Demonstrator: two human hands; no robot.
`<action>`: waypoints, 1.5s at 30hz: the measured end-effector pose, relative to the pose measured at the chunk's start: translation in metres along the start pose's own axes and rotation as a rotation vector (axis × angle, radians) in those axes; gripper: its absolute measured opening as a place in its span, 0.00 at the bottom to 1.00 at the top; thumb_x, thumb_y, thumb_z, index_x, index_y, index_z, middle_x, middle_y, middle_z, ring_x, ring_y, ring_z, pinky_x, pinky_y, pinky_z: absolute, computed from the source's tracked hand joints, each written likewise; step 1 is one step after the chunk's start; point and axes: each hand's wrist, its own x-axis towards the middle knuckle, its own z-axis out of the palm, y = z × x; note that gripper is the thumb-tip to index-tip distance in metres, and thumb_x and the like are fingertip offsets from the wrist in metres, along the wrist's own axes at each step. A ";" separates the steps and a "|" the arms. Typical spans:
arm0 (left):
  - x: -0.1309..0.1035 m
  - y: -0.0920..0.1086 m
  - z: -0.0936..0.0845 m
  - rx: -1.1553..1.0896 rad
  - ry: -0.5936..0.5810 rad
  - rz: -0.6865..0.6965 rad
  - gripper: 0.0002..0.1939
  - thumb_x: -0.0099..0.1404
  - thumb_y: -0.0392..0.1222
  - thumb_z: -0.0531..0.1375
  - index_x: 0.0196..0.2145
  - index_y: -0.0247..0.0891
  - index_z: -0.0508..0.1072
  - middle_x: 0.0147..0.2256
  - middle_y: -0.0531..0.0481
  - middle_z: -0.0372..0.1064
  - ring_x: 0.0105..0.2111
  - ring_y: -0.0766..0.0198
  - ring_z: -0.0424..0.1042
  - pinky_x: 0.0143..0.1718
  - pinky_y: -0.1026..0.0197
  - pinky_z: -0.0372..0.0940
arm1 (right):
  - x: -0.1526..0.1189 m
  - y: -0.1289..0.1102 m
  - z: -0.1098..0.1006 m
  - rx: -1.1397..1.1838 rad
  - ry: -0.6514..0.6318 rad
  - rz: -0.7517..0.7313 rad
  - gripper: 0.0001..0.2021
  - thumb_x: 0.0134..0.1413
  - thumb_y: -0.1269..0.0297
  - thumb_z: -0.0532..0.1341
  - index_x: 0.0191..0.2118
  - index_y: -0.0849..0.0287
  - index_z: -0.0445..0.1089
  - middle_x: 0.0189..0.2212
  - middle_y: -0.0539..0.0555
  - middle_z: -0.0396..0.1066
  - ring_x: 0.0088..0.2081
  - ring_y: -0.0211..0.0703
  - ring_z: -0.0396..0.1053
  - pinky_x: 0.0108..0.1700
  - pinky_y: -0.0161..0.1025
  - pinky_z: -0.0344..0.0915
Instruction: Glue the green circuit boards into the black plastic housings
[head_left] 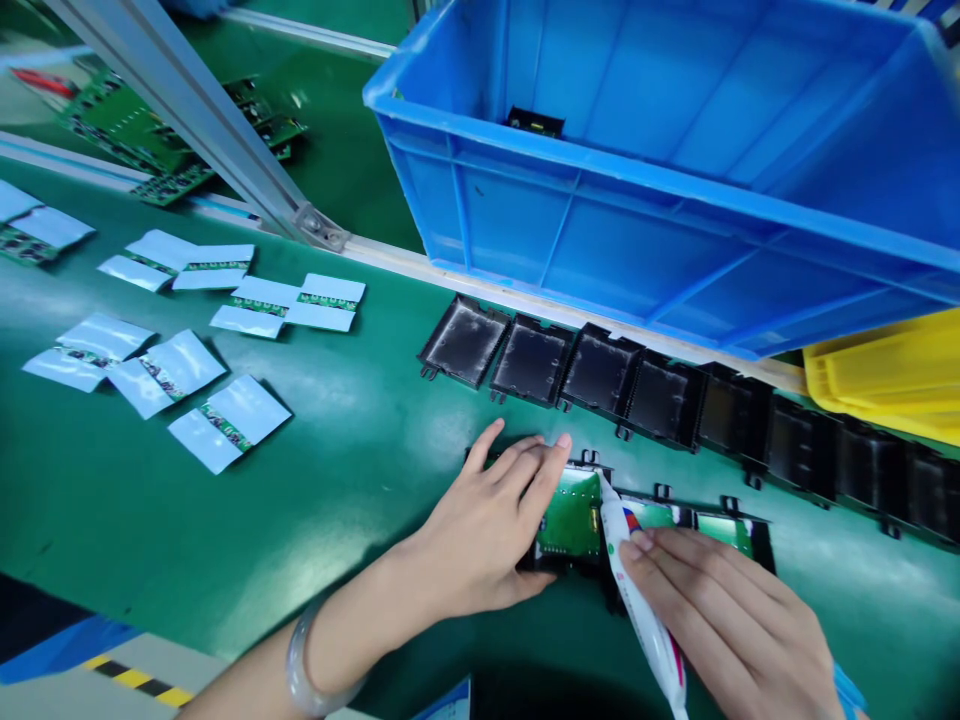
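My left hand [495,520] spans a black plastic case with a green circuit board [571,525] inside. Its index finger lies at the far edge and its thumb at the near edge, gripping the case. In my right hand [727,620] is a white squeeze tube [637,600] with coloured print, its nozzle pointing away from me. The nozzle tip meets the case's far right corner; whether anything flows out is too small to tell. Right of it, more cases with green boards [724,532] stand side by side, partly behind my right hand.
Several empty black cases [529,358] line up behind my hands. At the left lie circuit boards with pale blue-white covers [229,425]. A large blue bin [637,220] stands at the back, beside a yellow tray [892,370]. A metal post [202,110] rises at the back left.
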 end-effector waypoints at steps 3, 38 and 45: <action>0.000 0.000 0.000 0.003 0.003 0.003 0.62 0.56 0.56 0.67 0.69 0.19 0.35 0.59 0.31 0.61 0.62 0.44 0.56 0.68 0.39 0.32 | 0.000 -0.001 0.000 -0.001 -0.002 -0.008 0.17 0.65 0.80 0.50 0.54 0.71 0.70 0.47 0.61 0.76 0.56 0.50 0.67 0.59 0.47 0.62; -0.002 -0.001 0.005 -0.013 0.025 -0.019 0.63 0.55 0.57 0.68 0.69 0.23 0.33 0.61 0.30 0.60 0.63 0.43 0.56 0.68 0.36 0.35 | 0.029 0.019 -0.001 0.171 0.298 0.386 0.04 0.60 0.73 0.64 0.40 0.59 0.73 0.34 0.52 0.75 0.32 0.39 0.73 0.35 0.35 0.69; -0.001 0.000 0.001 -0.063 -0.003 -0.003 0.70 0.51 0.65 0.69 0.70 0.28 0.28 0.65 0.30 0.54 0.68 0.41 0.47 0.68 0.32 0.31 | 0.016 0.026 -0.005 0.242 0.505 0.854 0.07 0.55 0.57 0.68 0.33 0.54 0.77 0.30 0.50 0.77 0.31 0.50 0.76 0.32 0.41 0.73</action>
